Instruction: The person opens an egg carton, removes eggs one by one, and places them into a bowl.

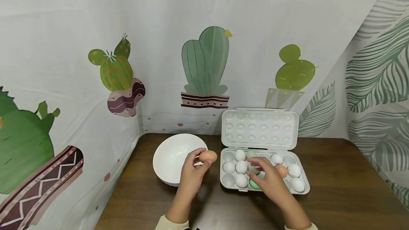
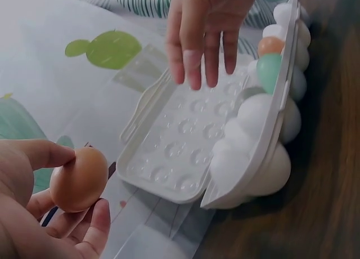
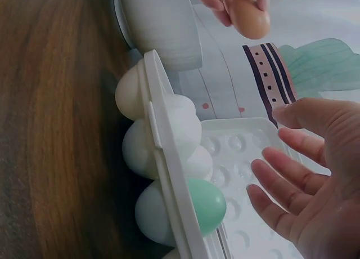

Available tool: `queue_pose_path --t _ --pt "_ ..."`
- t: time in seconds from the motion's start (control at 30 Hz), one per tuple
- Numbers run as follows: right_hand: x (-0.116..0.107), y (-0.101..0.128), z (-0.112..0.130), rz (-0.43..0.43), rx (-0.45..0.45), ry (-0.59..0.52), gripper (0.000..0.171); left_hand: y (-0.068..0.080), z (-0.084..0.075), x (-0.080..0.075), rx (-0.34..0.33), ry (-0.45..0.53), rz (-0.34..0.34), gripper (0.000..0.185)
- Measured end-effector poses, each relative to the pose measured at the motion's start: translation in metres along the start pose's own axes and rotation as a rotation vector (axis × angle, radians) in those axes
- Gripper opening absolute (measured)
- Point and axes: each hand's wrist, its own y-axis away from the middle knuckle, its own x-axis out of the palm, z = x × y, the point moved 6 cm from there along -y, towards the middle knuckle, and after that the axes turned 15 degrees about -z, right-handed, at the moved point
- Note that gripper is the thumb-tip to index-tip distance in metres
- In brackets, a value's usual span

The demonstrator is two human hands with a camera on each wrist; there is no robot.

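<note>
My left hand (image 1: 193,173) pinches a brown egg (image 1: 208,156) (image 2: 79,179) (image 3: 248,17) between thumb and fingers, held just past the right rim of a white bowl (image 1: 174,159) (image 3: 163,25). An open white egg carton (image 1: 300,185) (image 2: 185,152) (image 3: 163,174) lies to the right with several white eggs, a brown egg (image 1: 281,170) (image 2: 271,45) and a green egg (image 1: 254,184) (image 2: 269,70) (image 3: 207,205) in it. My right hand (image 1: 266,176) (image 2: 205,28) (image 3: 309,180) hovers over the carton's middle cups, fingers straight and spread, holding nothing.
The carton's lid (image 1: 260,129) stands open against a cactus-print cloth backdrop (image 1: 204,63). A dark wooden table (image 1: 345,194) carries everything. More leaf-print cloth (image 1: 377,81) hangs at the right.
</note>
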Motion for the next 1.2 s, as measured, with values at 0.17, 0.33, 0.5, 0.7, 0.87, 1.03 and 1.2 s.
queue_pose_path --t 0.17,0.33,0.5,0.7,0.87,1.03,1.2 --pt "-0.001 0.000 -0.002 0.031 0.036 0.018 0.037 -0.008 0.001 -0.009 0.040 -0.051 -0.033 0.043" --pt "-0.002 0.002 -0.005 0.075 0.065 0.032 0.033 -0.015 0.005 -0.019 0.053 -0.096 -0.080 0.042" --pt "-0.001 0.003 -0.011 0.087 0.089 0.063 0.031 -0.021 0.010 -0.027 0.053 -0.138 -0.114 0.042" --pt "0.001 0.006 -0.019 0.114 0.153 0.100 0.027 -0.026 0.016 -0.035 0.077 -0.214 -0.153 0.041" --pt "0.001 0.007 -0.020 0.136 0.168 0.125 0.023 -0.029 0.018 -0.040 0.104 -0.284 -0.179 0.040" --pt "0.002 0.008 -0.021 0.178 0.195 0.139 0.022 -0.030 0.017 -0.041 0.132 -0.362 -0.168 0.040" --pt "0.003 0.008 -0.024 0.221 0.219 0.174 0.024 -0.032 0.015 -0.043 0.180 -0.497 -0.145 0.041"
